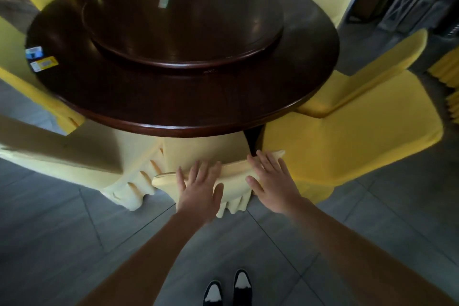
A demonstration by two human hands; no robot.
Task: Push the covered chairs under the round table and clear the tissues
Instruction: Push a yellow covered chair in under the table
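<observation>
Grey floor tiles point(62, 226) surround the round table point(188, 117), dark and glossy, with covered chairs all around it. Both hands lie flat, fingers spread, on the top edge of the nearest covered chair point(206, 154): the left hand point(200, 190) and the right hand point(272, 182) side by side, clamped on nothing. This backrest edge runs left to right under the palms, and the table lies straight ahead of them, so the push probably goes forward. Small tissue packs point(41, 58) rest far to the left, nearer the left hand.
</observation>
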